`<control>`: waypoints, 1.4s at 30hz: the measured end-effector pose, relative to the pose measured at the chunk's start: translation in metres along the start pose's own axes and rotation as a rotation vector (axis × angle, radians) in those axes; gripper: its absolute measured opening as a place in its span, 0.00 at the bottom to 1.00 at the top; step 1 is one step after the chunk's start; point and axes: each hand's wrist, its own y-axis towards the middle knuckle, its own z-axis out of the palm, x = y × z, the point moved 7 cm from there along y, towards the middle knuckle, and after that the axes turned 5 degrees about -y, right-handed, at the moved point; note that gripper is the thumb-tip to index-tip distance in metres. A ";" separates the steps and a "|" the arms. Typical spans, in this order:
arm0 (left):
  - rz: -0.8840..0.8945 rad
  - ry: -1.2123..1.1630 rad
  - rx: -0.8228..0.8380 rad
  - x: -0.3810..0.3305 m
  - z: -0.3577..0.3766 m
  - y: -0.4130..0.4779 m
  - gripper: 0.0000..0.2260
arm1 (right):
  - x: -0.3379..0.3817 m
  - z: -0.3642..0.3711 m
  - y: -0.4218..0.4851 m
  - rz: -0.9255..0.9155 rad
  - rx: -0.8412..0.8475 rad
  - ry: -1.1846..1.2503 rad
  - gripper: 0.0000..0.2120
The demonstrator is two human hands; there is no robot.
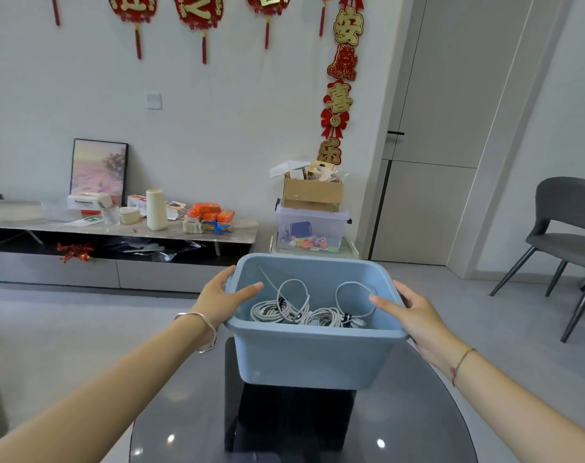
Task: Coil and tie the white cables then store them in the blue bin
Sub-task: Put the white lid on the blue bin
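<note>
Down at the bottom of the frame, two bare forearms reach in from either corner over the dark, glossy round worktop [418,416]. A silver bracelet [202,324] sits on the left wrist.

Centre frame, there's the blue bin [311,359], and both hands are on it. The left hand [217,304] clamps the left rim, thumb hooked inside and fingers wrapped round the outside. The right hand [416,317] mirrors it on the right rim. It's a balanced two-sided grip, which looks meant to keep the bin level while it is carried or set down. I can't tell whether its base touches the worktop or hangs just above it.

Inside, the white cables [294,314] lie on the bin floor in bundled coils, a couple of loose loops standing up, and a thin white cable tie [267,279] pokes toward the back wall. So the storing looks done, and what remains seems to be placing the bin.

On edges, the bin sits near the worktop's far rim, with little surface beyond it and plenty of glass nearer the person. Pulling it back looks safer than pushing it on.

Beyond that is open grey floor [84,315], with wide room left of centre. At mid left is a cluttered low console [124,228]. Just behind the bin a clear storage box [313,228] carries a cardboard box [313,193]. A grey chair [565,228] stands at the right edge, well apart, and red hanging decorations [339,105] line the far wall.
</note>
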 end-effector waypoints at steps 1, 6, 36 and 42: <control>-0.015 0.010 -0.008 0.008 -0.003 -0.009 0.24 | -0.006 0.001 -0.009 0.011 -0.007 -0.007 0.31; -0.102 0.036 -0.007 0.049 -0.012 -0.046 0.31 | -0.038 0.006 -0.051 0.083 0.010 -0.018 0.35; -0.438 0.721 0.277 0.041 0.024 0.125 0.46 | -0.040 0.034 0.122 0.310 0.312 -0.358 0.45; -0.590 0.689 0.382 0.097 0.036 0.173 0.41 | -0.112 0.040 0.169 0.464 0.430 -0.434 0.36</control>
